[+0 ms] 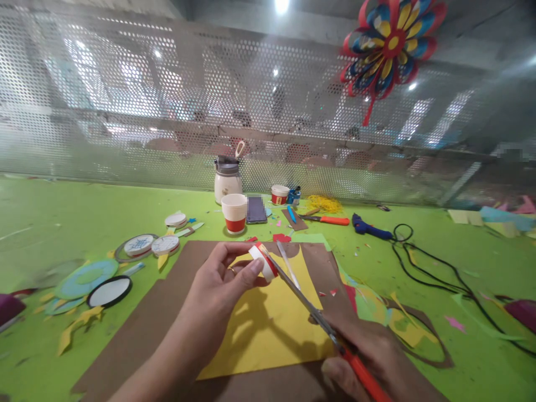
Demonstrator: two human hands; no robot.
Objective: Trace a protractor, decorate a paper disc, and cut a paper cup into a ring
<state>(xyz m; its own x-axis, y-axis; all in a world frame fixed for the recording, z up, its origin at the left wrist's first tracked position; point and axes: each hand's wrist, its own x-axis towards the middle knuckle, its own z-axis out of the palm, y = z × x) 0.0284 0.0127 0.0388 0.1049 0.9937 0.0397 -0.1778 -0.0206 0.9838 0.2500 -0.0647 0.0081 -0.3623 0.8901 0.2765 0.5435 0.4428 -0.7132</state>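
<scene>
My left hand (226, 276) pinches a small white ring of paper cup with a red band (264, 261), held above a yellow sheet (268, 329). Gripped in my right hand (368, 363) at the lower right are scissors with red handles (318, 318). Their blades are parted, with the tips at the cup ring. The yellow sheet lies on a brown sheet (154, 329) on the green table (54, 218).
A white and red paper cup (234, 213), a phone (255, 210), a white jar (228, 180) and a second cup (280, 194) stand behind. Round paper cut-outs (109, 290) lie at left. A blue glue gun (371, 228) with black cord (439, 273) lies at right. A perforated metal screen (167, 111) backs the table.
</scene>
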